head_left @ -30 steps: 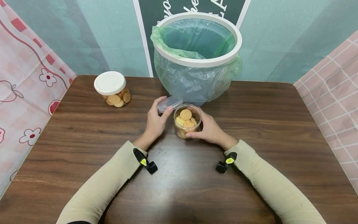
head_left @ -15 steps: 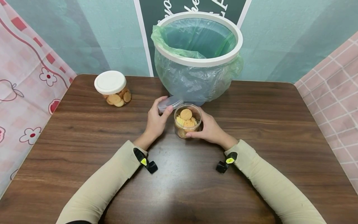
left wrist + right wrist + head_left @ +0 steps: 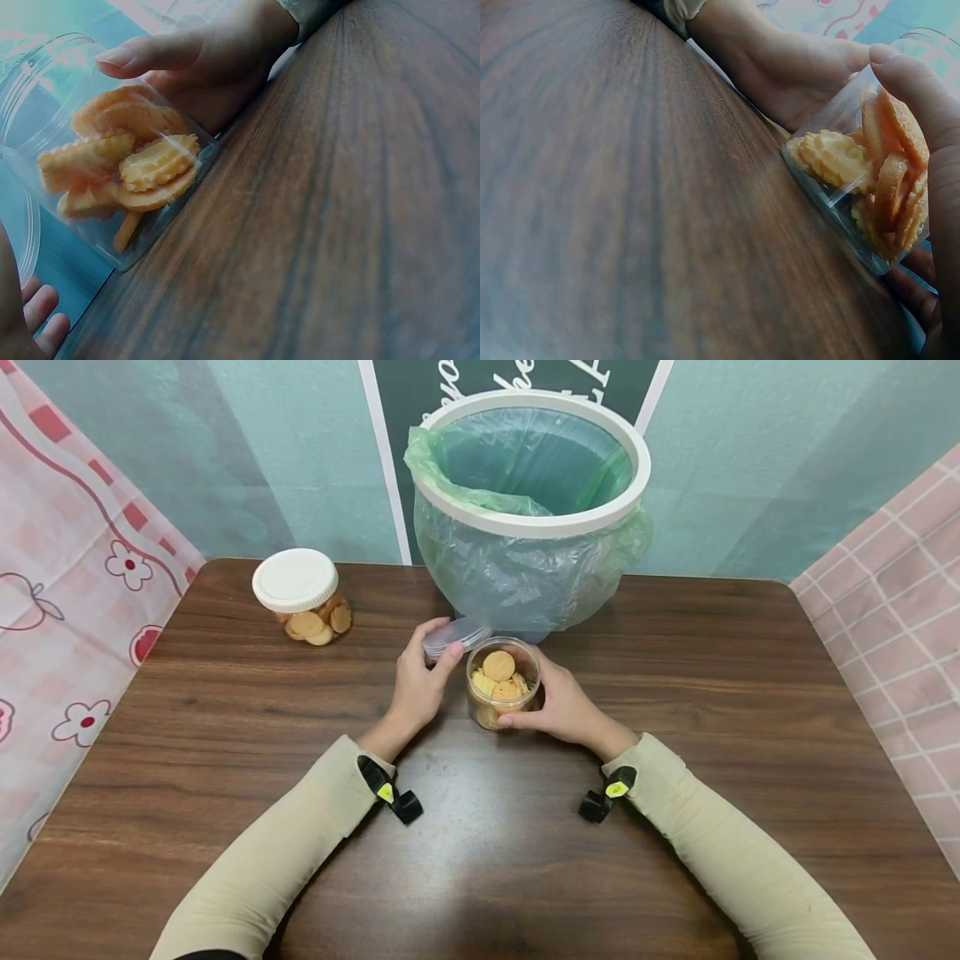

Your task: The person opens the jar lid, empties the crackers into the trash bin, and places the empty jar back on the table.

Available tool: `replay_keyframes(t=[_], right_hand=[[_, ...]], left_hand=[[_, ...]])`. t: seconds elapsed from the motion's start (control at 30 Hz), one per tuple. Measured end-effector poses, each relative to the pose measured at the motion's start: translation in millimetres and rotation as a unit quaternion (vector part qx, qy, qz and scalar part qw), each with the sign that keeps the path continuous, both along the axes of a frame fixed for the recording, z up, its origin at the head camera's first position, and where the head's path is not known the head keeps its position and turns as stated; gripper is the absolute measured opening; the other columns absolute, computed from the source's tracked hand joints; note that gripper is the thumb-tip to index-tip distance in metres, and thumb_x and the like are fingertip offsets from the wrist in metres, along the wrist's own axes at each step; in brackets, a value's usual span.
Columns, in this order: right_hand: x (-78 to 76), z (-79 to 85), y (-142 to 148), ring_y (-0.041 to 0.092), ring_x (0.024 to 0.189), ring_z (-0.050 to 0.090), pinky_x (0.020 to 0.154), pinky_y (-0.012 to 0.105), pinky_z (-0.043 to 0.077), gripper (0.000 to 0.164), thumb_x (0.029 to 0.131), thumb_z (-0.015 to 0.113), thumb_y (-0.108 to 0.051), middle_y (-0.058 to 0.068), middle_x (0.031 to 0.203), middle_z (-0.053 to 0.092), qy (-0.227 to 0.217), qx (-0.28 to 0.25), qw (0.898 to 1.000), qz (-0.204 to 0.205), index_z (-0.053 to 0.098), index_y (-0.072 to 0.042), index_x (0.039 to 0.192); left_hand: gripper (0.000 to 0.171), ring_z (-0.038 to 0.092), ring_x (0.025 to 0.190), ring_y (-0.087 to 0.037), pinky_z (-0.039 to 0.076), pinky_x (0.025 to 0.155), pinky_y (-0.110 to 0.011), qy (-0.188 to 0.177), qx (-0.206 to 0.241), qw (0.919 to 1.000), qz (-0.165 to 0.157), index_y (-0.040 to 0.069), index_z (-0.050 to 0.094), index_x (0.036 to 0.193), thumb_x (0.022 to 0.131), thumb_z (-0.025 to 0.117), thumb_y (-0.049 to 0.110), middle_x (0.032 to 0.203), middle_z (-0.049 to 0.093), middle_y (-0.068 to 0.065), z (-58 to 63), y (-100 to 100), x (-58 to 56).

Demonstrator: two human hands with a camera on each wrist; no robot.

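In the head view my left hand [image 3: 418, 681] pinches a clear round lid [image 3: 454, 637] between thumb and fingers, tilted just left of an uncovered jar. That clear jar [image 3: 475, 702] stands upright on the table and holds several round and ridged cookies [image 3: 498, 666]. Around its right side curls my right hand [image 3: 567, 703], thumb across the front. The left wrist view shows cookies [image 3: 157, 165] through the jar wall, with the lid's edge [image 3: 30, 232] at the left. From the right wrist, the right thumb [image 3: 904, 75] lies along the jar.
A second jar [image 3: 318, 625] of cookies with a white screw lid [image 3: 296, 580] stands at the back left. Behind my hands rises a bin [image 3: 525, 527] with a white rim and green bag. The wooden table [image 3: 480, 860] ends at a curtained wall [image 3: 315, 460].
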State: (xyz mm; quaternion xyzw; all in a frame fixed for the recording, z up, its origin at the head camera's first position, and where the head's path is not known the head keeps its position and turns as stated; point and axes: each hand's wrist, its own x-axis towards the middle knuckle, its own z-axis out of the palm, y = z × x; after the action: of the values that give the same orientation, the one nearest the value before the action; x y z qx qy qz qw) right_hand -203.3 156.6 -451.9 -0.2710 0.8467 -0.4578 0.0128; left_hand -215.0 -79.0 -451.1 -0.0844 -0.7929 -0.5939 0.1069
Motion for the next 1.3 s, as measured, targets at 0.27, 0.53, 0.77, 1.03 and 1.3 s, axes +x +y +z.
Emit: replay_keyframes(t=[0.27,0.53,0.77,1.03,1.3], right_hand=[[1.5,-0.6,0.5,0.019,0.133,0.053,0.115,0.045,0.039,0.097,0.069,0.094,-0.025,0.004,0.146,0.056,0.000,-0.001,1.000,0.000,0.041,-0.020,0.151],[0.9,-1.4,0.1,0.019,0.133,0.052,0.115,0.044,0.039,0.097,0.070,0.094,-0.025,0.003,0.145,0.056,-0.002,0.001,1.000,-0.001,0.041,-0.021,0.151],[0.0,-1.4,0.3,0.019,0.134,0.052,0.116,0.044,0.038,0.098,0.069,0.094,-0.024,0.003,0.146,0.056,-0.004,-0.001,1.000,-0.001,0.041,-0.020,0.152],[0.2,0.5,-0.1,0.019,0.133,0.053,0.116,0.044,0.039,0.098,0.069,0.094,-0.024,0.004,0.145,0.057,0.000,-0.002,1.000,0.001,0.041,-0.019,0.151],[0.1,1.4,-0.6,0.020,0.133,0.053,0.116,0.044,0.039,0.098,0.069,0.094,-0.024,0.005,0.145,0.057,0.000,-0.004,1.000,0.002,0.041,-0.018,0.151]], left_hand=[[0.103,0.063,0.094,-0.025,0.046,0.077,-0.023,-0.004,-0.001,1.0000,-0.002,0.008,0.055,0.140,0.079,0.047,0.090,0.118,0.067,-0.023,-0.9,0.5,0.3],[0.100,0.063,0.094,-0.025,0.046,0.076,-0.023,-0.006,0.003,1.0000,0.000,0.007,0.055,0.138,0.080,0.050,0.087,0.118,0.068,-0.024,-0.6,1.2,0.2],[0.072,0.061,0.088,-0.022,0.045,0.071,-0.019,-0.001,0.006,1.0000,-0.003,0.007,0.056,0.138,0.091,0.058,0.063,0.117,0.068,-0.024,-0.7,0.6,0.6],[0.051,0.060,0.086,-0.021,0.044,0.070,-0.020,-0.009,0.012,0.9999,-0.002,0.007,0.057,0.137,0.094,0.061,0.033,0.115,0.068,-0.024,-0.7,1.0,-0.1],[0.078,0.061,0.090,-0.022,0.045,0.072,-0.020,-0.007,0.017,0.9998,-0.003,0.005,0.058,0.136,0.089,0.056,0.069,0.117,0.068,-0.024,-1.5,1.0,-1.2]])
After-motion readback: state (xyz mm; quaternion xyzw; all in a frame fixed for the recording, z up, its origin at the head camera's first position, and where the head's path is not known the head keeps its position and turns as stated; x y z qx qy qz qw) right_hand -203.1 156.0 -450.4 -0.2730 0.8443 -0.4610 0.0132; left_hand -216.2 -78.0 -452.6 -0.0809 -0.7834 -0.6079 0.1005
